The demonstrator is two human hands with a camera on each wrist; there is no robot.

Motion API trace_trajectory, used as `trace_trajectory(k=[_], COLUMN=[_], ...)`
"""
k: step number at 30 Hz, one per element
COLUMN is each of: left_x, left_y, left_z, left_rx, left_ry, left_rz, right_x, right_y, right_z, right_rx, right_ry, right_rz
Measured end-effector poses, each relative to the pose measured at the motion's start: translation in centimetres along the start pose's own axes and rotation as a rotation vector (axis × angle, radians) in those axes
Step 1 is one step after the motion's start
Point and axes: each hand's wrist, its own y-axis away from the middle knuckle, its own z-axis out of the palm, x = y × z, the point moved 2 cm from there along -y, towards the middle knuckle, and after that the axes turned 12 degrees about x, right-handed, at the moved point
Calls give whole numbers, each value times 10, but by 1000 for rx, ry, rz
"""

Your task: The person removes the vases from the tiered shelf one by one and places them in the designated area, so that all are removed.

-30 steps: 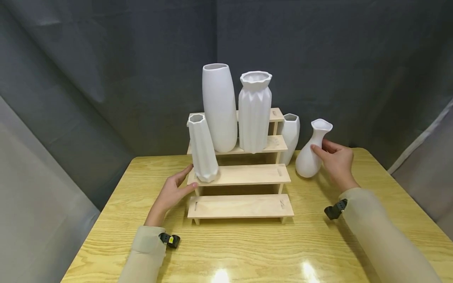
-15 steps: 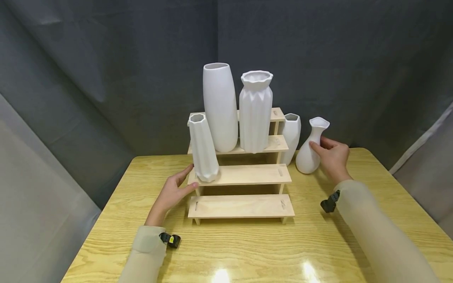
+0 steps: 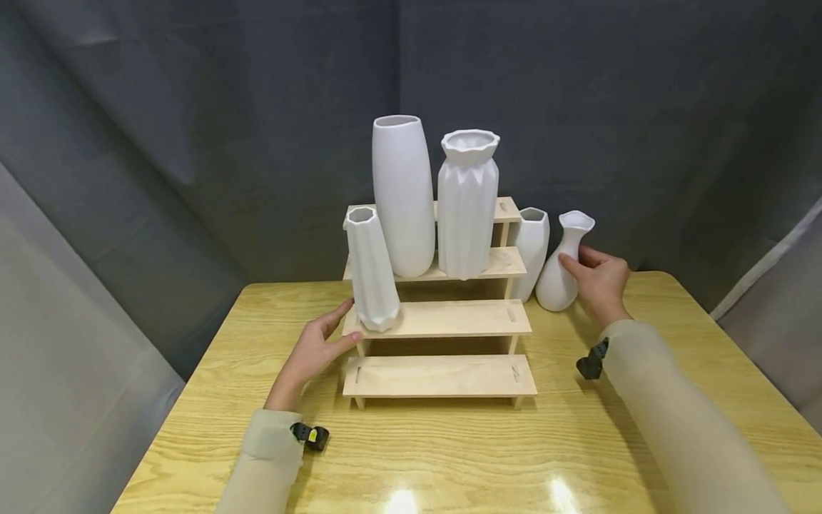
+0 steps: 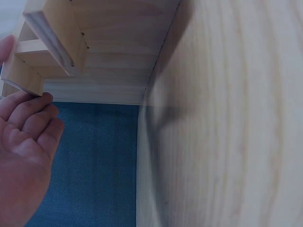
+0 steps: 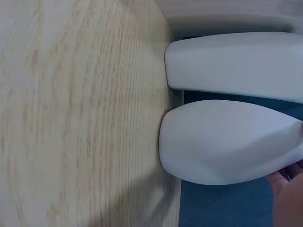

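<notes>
My right hand (image 3: 601,281) pinches the neck of a small white vase (image 3: 557,282) with a flared rim, at the right of a stepped wooden display stand (image 3: 462,320). Its rounded base is down at the tabletop, close beside a faceted white vase (image 3: 532,250), as the right wrist view also shows. At the stand's left side, my left hand (image 3: 316,350) grips the end of the second step from the bottom, thumb at the front edge. In the left wrist view, this hand's fingers (image 4: 35,116) curl under the wood. A slim ribbed vase (image 3: 374,275) stands on that same step.
A tall smooth vase (image 3: 403,200) and a pleated vase (image 3: 468,207) stand on the third step. The stand is on a wood-grain table (image 3: 411,457), with a dark grey curtain (image 3: 289,143) right behind.
My right hand has carried the small flared vase slightly left and back, nearer the faceted vase. My left hand keeps its hold on the stand.
</notes>
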Motion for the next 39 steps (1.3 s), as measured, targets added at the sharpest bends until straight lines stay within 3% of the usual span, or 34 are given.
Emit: trace_trajectory(k=[16, 39], left_x=[-3, -3], left_y=[0, 0], left_z=[1, -1], left_rx=[3, -13], left_ry=[-2, 8], left_rz=[-3, 11], right_x=[10, 8], right_y=[-1, 9], right_z=[2, -5], right_rx=[-33, 18], right_ry=[-26, -139], right_rz=[-44, -87])
